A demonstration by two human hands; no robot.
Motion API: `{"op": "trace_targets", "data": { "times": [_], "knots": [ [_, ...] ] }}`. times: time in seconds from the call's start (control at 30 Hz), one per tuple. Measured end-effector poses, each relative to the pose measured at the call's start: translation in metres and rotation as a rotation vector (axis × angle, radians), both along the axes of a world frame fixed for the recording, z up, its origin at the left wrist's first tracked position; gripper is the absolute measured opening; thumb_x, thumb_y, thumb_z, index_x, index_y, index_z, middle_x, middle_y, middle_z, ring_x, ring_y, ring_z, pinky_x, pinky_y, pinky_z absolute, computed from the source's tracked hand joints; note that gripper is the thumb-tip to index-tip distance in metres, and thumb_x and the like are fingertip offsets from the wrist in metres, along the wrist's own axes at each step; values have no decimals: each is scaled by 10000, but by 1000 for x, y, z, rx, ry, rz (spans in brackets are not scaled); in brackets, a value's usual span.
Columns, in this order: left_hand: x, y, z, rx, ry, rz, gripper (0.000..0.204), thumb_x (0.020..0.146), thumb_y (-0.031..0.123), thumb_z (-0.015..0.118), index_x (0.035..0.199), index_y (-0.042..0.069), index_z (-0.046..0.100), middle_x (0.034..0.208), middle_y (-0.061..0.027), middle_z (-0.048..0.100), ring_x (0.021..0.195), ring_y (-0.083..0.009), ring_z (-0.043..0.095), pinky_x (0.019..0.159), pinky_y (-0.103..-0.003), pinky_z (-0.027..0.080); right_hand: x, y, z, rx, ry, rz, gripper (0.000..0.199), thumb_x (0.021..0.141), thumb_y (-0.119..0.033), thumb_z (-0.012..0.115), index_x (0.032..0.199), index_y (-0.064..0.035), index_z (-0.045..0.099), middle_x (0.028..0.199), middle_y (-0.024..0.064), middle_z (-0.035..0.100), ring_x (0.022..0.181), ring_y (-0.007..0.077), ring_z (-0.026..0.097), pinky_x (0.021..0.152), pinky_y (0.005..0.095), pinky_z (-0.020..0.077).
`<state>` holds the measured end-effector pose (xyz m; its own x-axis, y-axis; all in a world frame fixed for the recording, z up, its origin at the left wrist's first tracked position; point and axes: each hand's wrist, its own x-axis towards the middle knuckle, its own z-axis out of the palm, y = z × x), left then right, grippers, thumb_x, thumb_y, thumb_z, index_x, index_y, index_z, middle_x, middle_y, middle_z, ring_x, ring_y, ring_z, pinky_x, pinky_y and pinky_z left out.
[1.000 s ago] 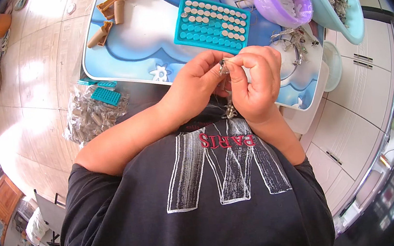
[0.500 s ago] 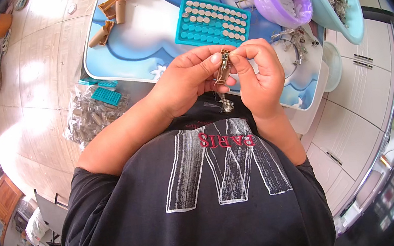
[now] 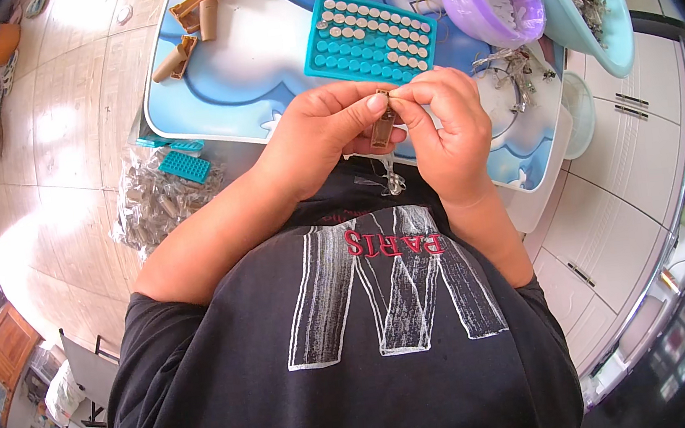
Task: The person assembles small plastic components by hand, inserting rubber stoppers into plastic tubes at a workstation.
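Note:
Between my two hands is a small brown plastic housing [image 3: 381,131], open on the side that shows. My left hand [image 3: 323,136] grips it, thumb near its upper end. At that same end my right hand [image 3: 444,130] pinches with thumb and forefinger; whatever lies between those fingertips is too small to make out. A cluster of thin wires with small clear parts [image 3: 394,181] dangles below the housing. Just beyond my hands lies a teal tray [image 3: 310,59] with rows of round white pieces in part of its holes.
The blue-and-white table [image 3: 248,56] carries brown housings [image 3: 208,20] at the far left. A purple bowl [image 3: 534,2] of white pieces and a light green basin [image 3: 616,56] of wired parts stand at right. A clear bag of brown parts [image 3: 142,199] sits left, below the table edge.
The housing has shifted slightly left and tilted, and its inside shows differently. My right fingertips have moved a little left along with it. The dangling wires have spread a bit.

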<state>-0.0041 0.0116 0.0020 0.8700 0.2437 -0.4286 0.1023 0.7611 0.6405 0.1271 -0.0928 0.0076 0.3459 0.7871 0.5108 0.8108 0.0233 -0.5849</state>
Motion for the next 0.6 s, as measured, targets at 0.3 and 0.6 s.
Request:
{"op": "trace_targets", "data": {
  "times": [0.3,0.6],
  "knots": [
    [3,-1,-7,93,38,146,276,956,201,482,1143,4,531,1003,-85,629,894,-139,621,788,-299,531,-13,-5,4,-81,-58,29,118,721,-109,700,809,-72,631,840,37,585,756,237,551,705,364,409],
    [7,-2,-4,116,41,298,229,951,173,493,1080,-15,501,1005,-124,622,917,-181,618,842,-319,495,-23,-6,8,-230,-28,-40,424,661,-147,764,1004,-75,525,807,3,614,732,203,560,725,356,393]
  ]
}}
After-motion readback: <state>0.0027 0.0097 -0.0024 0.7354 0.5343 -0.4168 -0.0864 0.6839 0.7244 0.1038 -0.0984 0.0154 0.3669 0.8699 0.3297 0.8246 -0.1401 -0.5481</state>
